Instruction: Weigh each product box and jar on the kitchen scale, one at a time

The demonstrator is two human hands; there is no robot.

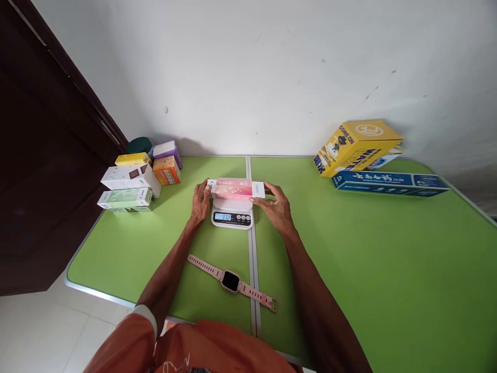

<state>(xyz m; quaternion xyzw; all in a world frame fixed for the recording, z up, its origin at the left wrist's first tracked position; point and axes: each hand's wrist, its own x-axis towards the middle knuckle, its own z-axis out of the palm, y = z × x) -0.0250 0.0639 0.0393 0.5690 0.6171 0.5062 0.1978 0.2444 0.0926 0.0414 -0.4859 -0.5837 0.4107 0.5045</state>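
A long pink and white box (234,189) lies across a small white digital scale (232,219). My left hand (201,201) grips the box's left end, thumb on the near side. On the right end, my right hand (276,206) has its thumb in front and its fingers behind. The scale's lit display (222,217) seems to read about 372, too small to be sure. Whether the box rests fully on the scale's plate I cannot tell. Nearer to me, a smartwatch with a pink strap (230,281) lies unfastened on the green table (334,290).
Several small boxes (131,176) and a dark green round thing (140,146) stand at the back left. A yellow box (357,145) and a long blue box (390,183) are at the back right. A white wall (279,77) rises behind the table.
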